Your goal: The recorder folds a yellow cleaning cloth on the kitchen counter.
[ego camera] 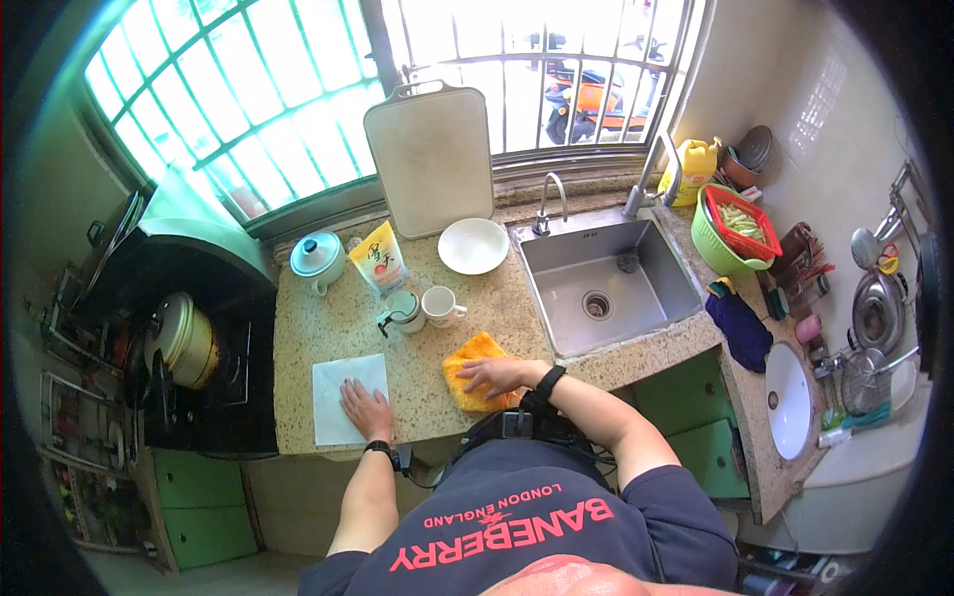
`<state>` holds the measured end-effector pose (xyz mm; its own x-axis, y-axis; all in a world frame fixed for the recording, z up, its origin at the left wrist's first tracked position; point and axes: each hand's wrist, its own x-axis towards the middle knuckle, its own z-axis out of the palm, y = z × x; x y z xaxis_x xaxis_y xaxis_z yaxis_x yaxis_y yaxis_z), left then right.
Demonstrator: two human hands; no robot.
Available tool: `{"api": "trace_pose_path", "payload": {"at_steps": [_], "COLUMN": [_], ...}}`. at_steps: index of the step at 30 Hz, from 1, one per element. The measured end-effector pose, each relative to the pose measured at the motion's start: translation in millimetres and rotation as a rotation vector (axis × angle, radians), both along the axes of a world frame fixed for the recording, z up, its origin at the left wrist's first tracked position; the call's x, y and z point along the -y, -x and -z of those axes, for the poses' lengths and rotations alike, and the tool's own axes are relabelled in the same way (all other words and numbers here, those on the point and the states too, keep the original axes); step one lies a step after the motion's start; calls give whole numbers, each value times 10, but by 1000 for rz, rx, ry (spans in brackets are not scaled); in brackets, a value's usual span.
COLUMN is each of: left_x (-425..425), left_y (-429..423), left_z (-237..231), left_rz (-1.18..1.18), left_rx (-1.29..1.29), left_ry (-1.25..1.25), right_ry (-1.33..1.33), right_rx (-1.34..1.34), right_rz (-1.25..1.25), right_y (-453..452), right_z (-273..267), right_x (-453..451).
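My left hand [365, 410] lies flat, palm down, on a pale square sheet [332, 406] at the counter's front edge; whether it is paper or thin cloth I cannot tell. To its right, my right hand [496, 375] rests with spread fingers on a fluffy orange cleaning cloth [477, 350], which looks bunched or folded. Beyond the hands stand a white mug [441, 305] and a lidded glass jar [404, 313]. A printed yellow-and-white pouch [381, 257] stands behind them, with a light-blue lidded pot [317, 257] on its left and a white bowl [473, 246] on its right.
A large cutting board [432, 160] leans against the barred window. Right of the speckled counter [298, 335] is a steel sink [581, 320] with two taps. Left is a stove with a lidded pot [186, 343]. Baskets holding cut vegetables [738, 223] stand at the right.
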<state>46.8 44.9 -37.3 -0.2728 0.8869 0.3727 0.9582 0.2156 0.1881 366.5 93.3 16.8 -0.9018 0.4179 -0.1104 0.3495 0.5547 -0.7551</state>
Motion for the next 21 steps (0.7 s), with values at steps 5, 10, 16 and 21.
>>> {"api": "trace_pose_path", "payload": {"at_steps": [5,10,16,21], "left_x": [2,5,13,7], "left_y": [-2,-14,-16,-22], "left_z": [-4,-37,-46,-49], "left_rz": [0,2,5,1], "left_rx": [1,6,5,-1], "left_ry": [-3,6,4,13], "right_ry": [30,17,21,12], "right_rx": [60,64,63,56], "right_rz": [-28,-28,-14,-16], "right_y": [-1,-4,-3,-8], "right_z": [-36,-35,-94,-71], "right_x": [-15,-15,8,3]}}
